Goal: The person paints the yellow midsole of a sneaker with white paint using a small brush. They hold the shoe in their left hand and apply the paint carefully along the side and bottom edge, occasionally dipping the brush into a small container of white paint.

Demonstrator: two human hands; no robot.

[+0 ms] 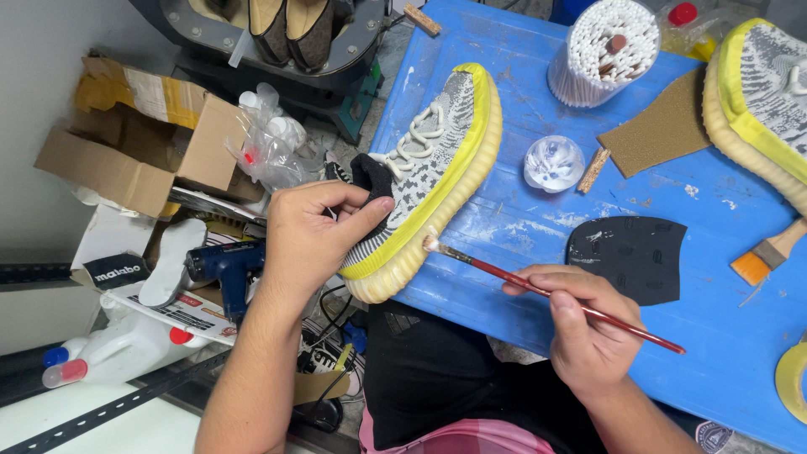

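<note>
Head view, looking down on a blue table (521,227). We saw the left hand (307,235) closed around the heel of a sneaker (429,168), thumb laid over the dark collar and fingers curled behind it. The sneaker lay on its side at the table's near-left edge, its heel overhanging toward the person. Its long axis ran from about seven o'clock at the heel to one o'clock at the toe, with the cream sole and yellow taped band facing four o'clock.

The right hand (580,324) held a thin red brush (555,294) in a narrow pen grip. The handle ran out toward four o'clock and the bristle tip pointed toward ten o'clock. We judged the tip to sit just beside the sole near the heel; whether it touched the rubber, we could not tell.

The sneaker thus lay at ten o'clock from the right hand, and the left hand was already on it.

Elsewhere on the table:
- a black sole piece (626,256), at two o'clock from the right hand
- a clear round dish (554,163)
- a tub of cotton swabs (603,50)
- a brown pad (664,126)
- a second sneaker (761,101) at the far right
- a flat brush (769,252) below it
</note>
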